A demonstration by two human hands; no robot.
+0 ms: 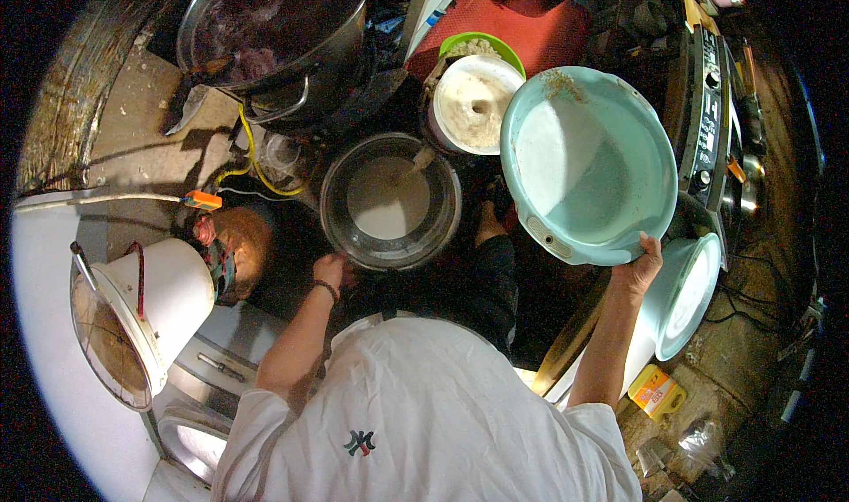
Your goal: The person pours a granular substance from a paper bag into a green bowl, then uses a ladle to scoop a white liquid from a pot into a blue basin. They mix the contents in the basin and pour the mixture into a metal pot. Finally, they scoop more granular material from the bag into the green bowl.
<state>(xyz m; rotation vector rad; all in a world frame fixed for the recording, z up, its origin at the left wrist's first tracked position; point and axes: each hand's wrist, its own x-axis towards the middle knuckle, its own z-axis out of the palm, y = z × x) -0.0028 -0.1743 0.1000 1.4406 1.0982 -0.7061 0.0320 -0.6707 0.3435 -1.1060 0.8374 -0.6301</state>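
My right hand (640, 263) grips the rim of a large turquoise plastic basin (597, 157), which is tilted and shows bits of brown residue near its far edge. My left hand (333, 273) is low beside the near left edge of a round metal pot (391, 256); its fingers are partly in shadow, so whether it touches the pot cannot be told. Cloudy greyish liquid lies in the pot, with a pale handle-like piece at its far side. Just beyond, a white tub (474, 104) holds a pale, doughy mass with a hole in its middle.
A big steel pot (285, 71) with dark contents stands at the far left, near a yellow cable (249, 144). A white bucket (166, 296) is at the left. Behind the white tub are a green bowl (494, 39) and a red surface (457, 11). Another turquoise basin (663, 323) lies right.
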